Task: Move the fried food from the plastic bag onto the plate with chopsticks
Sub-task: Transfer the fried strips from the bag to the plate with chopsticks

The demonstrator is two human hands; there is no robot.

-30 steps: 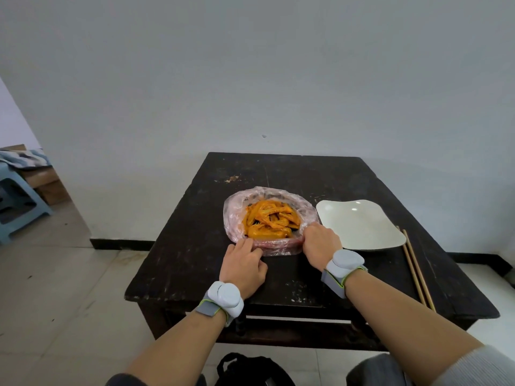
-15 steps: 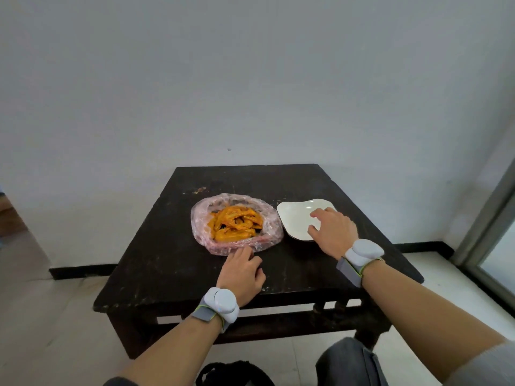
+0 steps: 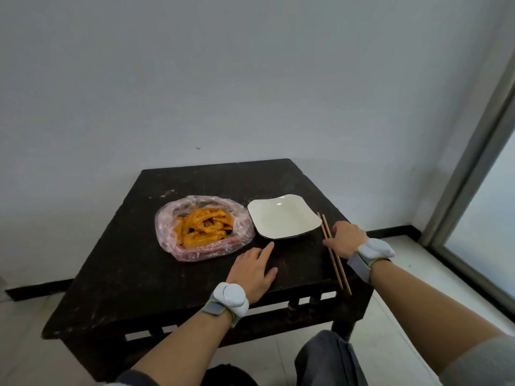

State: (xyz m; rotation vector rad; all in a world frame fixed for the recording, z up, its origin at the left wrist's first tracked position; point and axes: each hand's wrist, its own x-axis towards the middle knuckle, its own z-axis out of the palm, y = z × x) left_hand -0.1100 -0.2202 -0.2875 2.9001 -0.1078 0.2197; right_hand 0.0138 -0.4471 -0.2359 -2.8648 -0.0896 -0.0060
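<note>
Left hand (image 3: 252, 270) lies palm down on the table (image 3: 125, 260), fingers loose and straight, holding nothing, index finger stretched out toward the near corner of the plate (image 3: 282, 217). Right hand (image 3: 345, 240) is out at the right side, knuckles up, fingers bent down over the chopsticks (image 3: 335, 264), thumb against them. Whether it actually has a grip on them, I cannot tell.

The chopsticks lie side by side along the table's right edge, their near tips at the front edge. The plate sits just left of them. The plastic bag (image 3: 167, 232) sits open just beside the plate's left corner, with all the orange fried food (image 3: 206, 227) inside it.

There is bare table left of the bag, behind both dishes up to the wall, and along the front around the left hand.
</note>
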